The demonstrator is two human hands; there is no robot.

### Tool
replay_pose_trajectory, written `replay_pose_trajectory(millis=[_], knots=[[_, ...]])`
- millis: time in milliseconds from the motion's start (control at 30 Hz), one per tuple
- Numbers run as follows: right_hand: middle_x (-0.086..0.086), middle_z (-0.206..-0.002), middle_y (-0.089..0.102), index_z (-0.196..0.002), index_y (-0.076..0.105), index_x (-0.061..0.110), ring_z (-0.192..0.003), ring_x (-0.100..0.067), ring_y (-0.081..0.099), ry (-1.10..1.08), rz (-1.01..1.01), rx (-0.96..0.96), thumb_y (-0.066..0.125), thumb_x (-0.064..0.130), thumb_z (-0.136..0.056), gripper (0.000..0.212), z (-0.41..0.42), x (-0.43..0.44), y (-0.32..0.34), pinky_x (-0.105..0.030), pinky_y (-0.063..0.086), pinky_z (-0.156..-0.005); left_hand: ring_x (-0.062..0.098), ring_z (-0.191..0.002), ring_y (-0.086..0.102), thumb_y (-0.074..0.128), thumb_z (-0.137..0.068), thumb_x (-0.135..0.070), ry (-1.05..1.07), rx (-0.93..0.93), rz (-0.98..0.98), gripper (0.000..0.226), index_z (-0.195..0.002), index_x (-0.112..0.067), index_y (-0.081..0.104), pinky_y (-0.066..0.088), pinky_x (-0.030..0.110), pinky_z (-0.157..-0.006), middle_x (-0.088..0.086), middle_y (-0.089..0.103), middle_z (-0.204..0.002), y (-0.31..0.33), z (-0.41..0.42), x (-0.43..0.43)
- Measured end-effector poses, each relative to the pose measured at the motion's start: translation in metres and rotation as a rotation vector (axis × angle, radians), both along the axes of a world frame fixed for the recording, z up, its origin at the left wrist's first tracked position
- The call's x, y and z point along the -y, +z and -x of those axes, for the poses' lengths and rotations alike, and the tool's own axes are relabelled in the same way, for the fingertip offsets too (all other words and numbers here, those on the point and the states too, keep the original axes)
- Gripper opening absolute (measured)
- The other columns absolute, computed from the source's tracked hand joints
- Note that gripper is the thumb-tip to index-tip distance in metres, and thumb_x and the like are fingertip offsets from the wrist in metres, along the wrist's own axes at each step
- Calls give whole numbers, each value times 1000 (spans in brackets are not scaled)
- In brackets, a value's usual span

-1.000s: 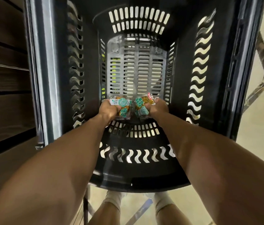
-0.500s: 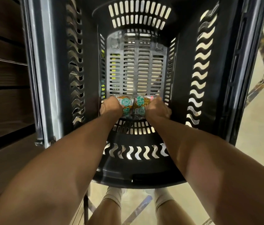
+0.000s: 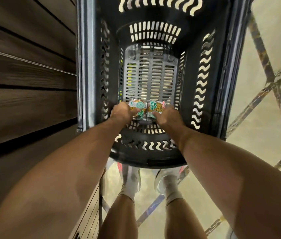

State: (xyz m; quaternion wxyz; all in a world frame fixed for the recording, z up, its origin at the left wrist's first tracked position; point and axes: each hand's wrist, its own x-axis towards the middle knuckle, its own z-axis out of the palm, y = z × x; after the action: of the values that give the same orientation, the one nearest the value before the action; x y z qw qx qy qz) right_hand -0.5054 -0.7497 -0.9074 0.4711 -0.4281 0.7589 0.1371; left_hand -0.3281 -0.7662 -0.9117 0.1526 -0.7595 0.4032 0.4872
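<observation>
At the near end of the black basket's floor, the left hand clutches the left noodle packet and the right hand the right noodle packet, both probably light, crinkly and brittle inside, best pinched gently by the edges.

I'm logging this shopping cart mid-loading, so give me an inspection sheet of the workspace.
Surface: slotted grey floor of the black plastic cart.
Job's things: left packet and right packet, side by side and touching, low at the near end of the cart; whether they rest on the floor cannot be told.
Clutter: nothing seen.
Grippers: left hand grips the left packet; right hand holds the right packet.
Cables: nothing seen.
Surroundings: wood-panelled wall on the left, pale ground with dark lines on the right, the person's shoes under the cart's near rim.
</observation>
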Motion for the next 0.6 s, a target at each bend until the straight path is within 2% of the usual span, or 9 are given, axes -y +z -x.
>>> replay_pose_trajectory(millis=[67, 133, 200, 300, 400, 500, 600], knots=[[-21, -121, 64, -140, 45, -8, -113, -37, 66, 81, 50, 43, 56, 53, -104, 72, 4, 3, 47, -35, 55, -81, 25, -93, 61, 64, -96, -57, -33, 47, 3, 59, -119, -3, 59, 47, 34, -73, 11, 63, -104, 43, 3, 4], [-20, -121, 65, -137, 49, -4, -115, -38, 66, 105, 64, 33, 54, 58, -103, 71, 4, 14, 98, -42, 56, -86, 22, -84, 63, 60, -100, -55, -77, 40, 14, 54, -111, -2, 60, 47, 31, -64, 9, 67, -100, 91, 10, 8], [-18, -125, 67, -141, 46, 3, -116, -38, 66, 179, 68, -34, 53, 61, -102, 70, 2, 31, 156, -41, 53, -84, 20, -78, 66, 60, -101, -50, -161, 45, 35, 48, -105, -2, 63, 49, 28, -59, 8, 69, -96, 143, 19, 16], [-12, -120, 71, -136, 52, 12, -111, -33, 68, 430, 169, -134, 50, 65, -101, 63, 7, 54, 246, -39, 50, -85, 25, -99, 65, 66, -102, -36, -422, 189, 133, 31, -117, -9, 62, 55, 38, -80, 7, 64, -107, 236, 32, 38], [-5, -117, 72, -123, 60, 21, -116, -30, 65, 547, 367, -208, 49, 65, -98, 52, 22, 80, 339, -46, 44, -106, 29, -114, 63, 64, -101, -25, -552, 321, 302, 27, -126, -16, 61, 51, 43, -91, 10, 65, -121, 336, 47, 65], [-3, -122, 70, -125, 62, 24, -124, -30, 60, 582, 468, -251, 46, 66, -98, 53, 32, 110, 439, -53, 33, -118, 32, -130, 53, 55, -104, -38, -561, 368, 435, 42, -142, -18, 51, 45, 50, -105, 11, 55, -141, 440, 57, 84], [-5, -120, 70, -123, 63, 25, -121, -30, 61, 638, 610, -290, 45, 66, -97, 52, 39, 130, 531, -54, 35, -116, 34, -138, 46, 47, -106, -50, -504, 383, 571, 52, -147, -19, 45, 37, 55, -115, 11, 50, -148, 539, 54, 94]])
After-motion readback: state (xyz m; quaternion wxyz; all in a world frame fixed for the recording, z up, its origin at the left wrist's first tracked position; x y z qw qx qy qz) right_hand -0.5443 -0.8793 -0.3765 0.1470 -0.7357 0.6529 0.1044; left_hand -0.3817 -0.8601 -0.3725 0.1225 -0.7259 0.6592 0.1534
